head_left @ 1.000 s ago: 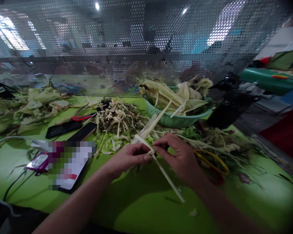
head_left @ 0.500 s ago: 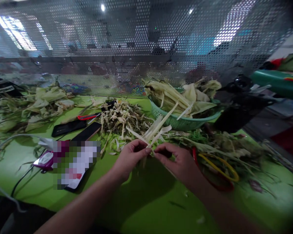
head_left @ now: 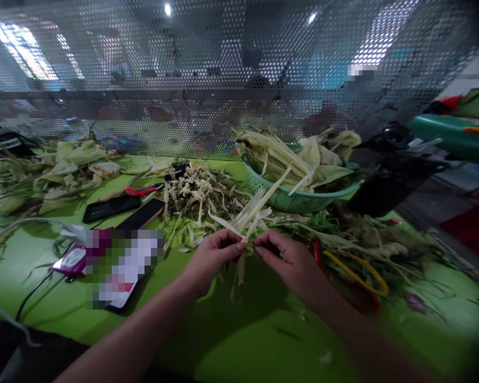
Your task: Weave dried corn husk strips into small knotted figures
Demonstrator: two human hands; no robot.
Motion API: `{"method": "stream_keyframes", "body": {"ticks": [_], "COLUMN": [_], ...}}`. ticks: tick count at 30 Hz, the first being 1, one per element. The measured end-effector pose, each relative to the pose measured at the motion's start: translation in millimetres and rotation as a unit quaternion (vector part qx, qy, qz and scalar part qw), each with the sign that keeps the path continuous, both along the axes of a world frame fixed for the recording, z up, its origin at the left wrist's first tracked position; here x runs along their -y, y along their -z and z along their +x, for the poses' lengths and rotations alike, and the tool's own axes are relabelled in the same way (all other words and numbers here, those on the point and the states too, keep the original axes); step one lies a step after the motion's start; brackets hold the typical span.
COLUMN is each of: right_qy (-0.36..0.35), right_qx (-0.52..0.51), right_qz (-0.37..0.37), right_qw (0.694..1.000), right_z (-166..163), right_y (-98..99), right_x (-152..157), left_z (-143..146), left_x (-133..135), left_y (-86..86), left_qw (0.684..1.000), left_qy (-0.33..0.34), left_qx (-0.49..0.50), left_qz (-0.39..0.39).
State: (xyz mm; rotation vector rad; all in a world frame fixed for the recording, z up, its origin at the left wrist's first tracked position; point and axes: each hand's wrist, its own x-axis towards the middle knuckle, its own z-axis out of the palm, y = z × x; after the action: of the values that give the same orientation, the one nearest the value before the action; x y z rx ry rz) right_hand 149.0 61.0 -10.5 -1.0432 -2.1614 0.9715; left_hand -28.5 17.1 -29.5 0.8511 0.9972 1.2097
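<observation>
My left hand (head_left: 211, 258) and my right hand (head_left: 290, 260) meet above the green table (head_left: 231, 340), both pinched on a small bundle of pale husk strips (head_left: 250, 211). The strips fan upward toward the basket, and shorter ends hang down below my fingers. My fingertips almost touch at the middle of the bundle. A pile of shredded husk scraps (head_left: 199, 194) lies just beyond my hands.
A green basket (head_left: 287, 199) of corn husks stands behind right. Red and yellow rings (head_left: 357, 271) lie right of my right hand. Two phones (head_left: 122, 210), red-handled scissors (head_left: 143, 189), a blurred card and cables sit left. More husks (head_left: 64, 165) lie far left. A perforated metal screen (head_left: 207, 80) backs the table.
The long strip that pointed down toward me a second ago is gone from below my hands. Now short ends hang from the bundle. My hands have drawn closer together.
</observation>
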Motion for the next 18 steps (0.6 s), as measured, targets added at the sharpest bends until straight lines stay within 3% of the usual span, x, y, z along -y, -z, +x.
{"method": "stream_keyframes", "body": {"ticks": [10, 14, 18], "right_qy": [-0.012, -0.01, -0.011], "right_qx": [-0.012, -0.055, -0.164], "right_qz": [-0.058, -0.097, -0.167], "right_qw": [0.998, 0.994, 0.972], "right_z": [4.9, 2.2, -1.1], "right_y": [0.7, 0.1, 1.4], "right_x": [-6.0, -7.2, -8.2], "left_z": [6.8, 5.0, 6.6], "left_x": [2.7, 1.1, -0.4], "left_y": [1.2, 2.5, 3.4], "left_qw": [0.993, 0.996, 1.0], "left_qy": [-0.042, -0.018, 0.011], "left_qx": [0.106, 0.076, 0.013], "left_qz": [-0.035, -0.031, -0.007]}}
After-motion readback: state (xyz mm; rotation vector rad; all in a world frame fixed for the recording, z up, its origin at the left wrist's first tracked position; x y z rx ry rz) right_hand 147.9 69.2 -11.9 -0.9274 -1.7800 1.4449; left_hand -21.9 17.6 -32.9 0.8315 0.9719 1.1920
